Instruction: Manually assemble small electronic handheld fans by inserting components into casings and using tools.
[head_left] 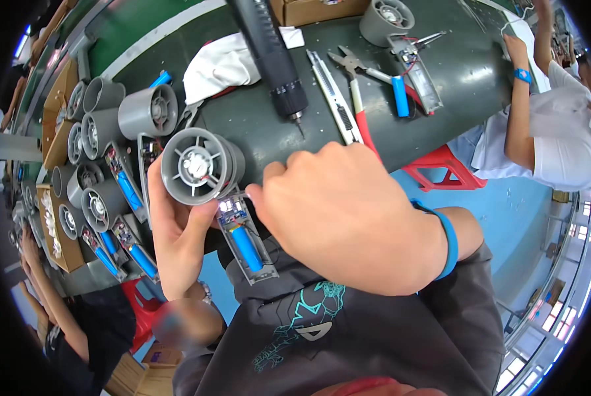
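Nearest, the right hand [348, 218] pinches its fingers together at the open handle of the grey fan unit [199, 165], which the left hand [176, 231] grips steady above the counter [454, 66], blue battery [246, 245] facing up.

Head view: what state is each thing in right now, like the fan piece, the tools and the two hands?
Grey fan unit: held up off the bench, handle open, blue battery cell exposed.
Left hand: gripping the fan unit.
Right hand: closed, fingertips at the open handle.
Electric screwdriver: hanging, unheld.
Utility knife: lying flat.
Pliers: lying flat, unheld.
Second fan unit: lying on bench, handle open.
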`<state>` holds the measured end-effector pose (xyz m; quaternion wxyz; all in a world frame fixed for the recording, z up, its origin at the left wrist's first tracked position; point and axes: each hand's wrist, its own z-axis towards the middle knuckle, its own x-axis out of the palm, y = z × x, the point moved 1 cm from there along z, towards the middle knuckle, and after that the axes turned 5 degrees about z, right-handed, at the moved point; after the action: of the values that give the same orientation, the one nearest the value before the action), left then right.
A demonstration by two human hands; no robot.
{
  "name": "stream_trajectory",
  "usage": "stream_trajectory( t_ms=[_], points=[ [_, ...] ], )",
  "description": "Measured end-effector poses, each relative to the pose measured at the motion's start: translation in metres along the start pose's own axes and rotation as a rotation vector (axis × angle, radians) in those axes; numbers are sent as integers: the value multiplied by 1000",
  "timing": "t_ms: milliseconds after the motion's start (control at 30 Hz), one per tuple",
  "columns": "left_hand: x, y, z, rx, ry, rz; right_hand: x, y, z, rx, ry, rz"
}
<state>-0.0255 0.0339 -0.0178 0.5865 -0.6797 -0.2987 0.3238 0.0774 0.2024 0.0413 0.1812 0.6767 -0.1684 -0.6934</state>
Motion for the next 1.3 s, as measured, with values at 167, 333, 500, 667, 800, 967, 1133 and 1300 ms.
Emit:
stream_trajectory(
  t_ms=[167,333,500,667,800,967,1133,1300],
  points=[
    [-2,3,-1,-5,12,4,5,-9,9,-93,-103,64],
    [3,4,-4,-8,-70,28,13,-19,12,-146,-99,131],
    [1,5,-4,6,-56,79,26,-31,14,6,-25,347],
    [-4,10,-5,5,-39,123,36,-41,10,192,85,623],
    [-6,15,-4,17,-69,117,41,-42,8,272,135,914],
    [-5,13,5,36,-3,94,49,-41,5,246,82,895],
    [-11,21,5,91,15,53,41,-44,5,263,129,925],
    [-11,22,5,103,96,24,33,-50,10,273,340,1014]
  ],
)
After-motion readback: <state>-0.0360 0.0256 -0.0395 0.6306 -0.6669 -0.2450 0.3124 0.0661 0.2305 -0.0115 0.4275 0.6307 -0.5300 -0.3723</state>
